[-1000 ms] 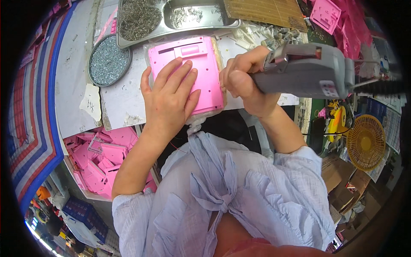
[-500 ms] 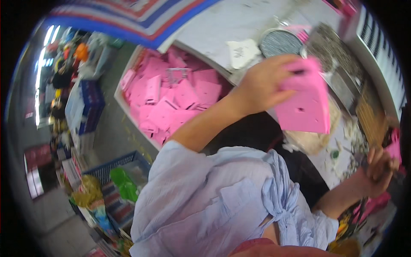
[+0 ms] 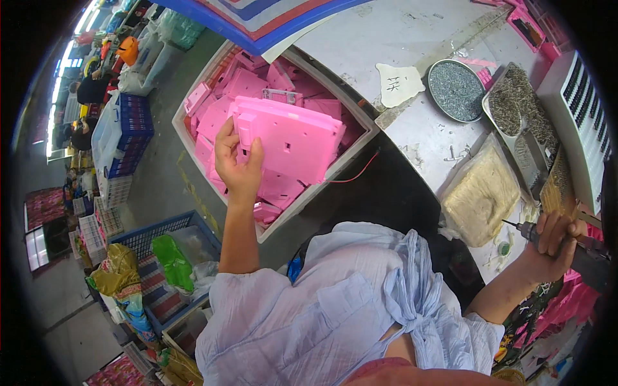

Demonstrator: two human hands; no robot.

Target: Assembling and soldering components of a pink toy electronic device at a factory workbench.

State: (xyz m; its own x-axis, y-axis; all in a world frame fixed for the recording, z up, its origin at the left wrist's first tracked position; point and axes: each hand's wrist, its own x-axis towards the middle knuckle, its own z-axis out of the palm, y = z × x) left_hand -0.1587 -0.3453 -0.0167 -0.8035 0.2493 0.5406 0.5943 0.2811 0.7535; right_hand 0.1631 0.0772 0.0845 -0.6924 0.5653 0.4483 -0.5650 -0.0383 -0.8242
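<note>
My left hand (image 3: 239, 161) grips a flat pink plastic housing (image 3: 290, 145) by its left edge, with the thumb on its face. The piece is over a white-rimmed bin (image 3: 358, 145) heaped with similar pink parts (image 3: 222, 119). At the right, my right hand (image 3: 555, 237) is wrapped round a dark electric screwdriver (image 3: 589, 264). Its thin bit points left, near a bag of beige material (image 3: 481, 193) on the table. The back of the tool runs out toward the dark rim of the picture.
On the white table (image 3: 367, 48) lie a round dish of small grey screws (image 3: 456, 90), a metal tray of brownish screws (image 3: 524, 106) and a torn paper piece (image 3: 399, 85). A white slotted rack (image 3: 582, 116) stands at right. Blue crates (image 3: 129, 135) and a basket (image 3: 164, 241) are at left.
My left hand has carried the pink housing left, from over the table to over the bin. The electric screwdriver now shows in my right hand.
</note>
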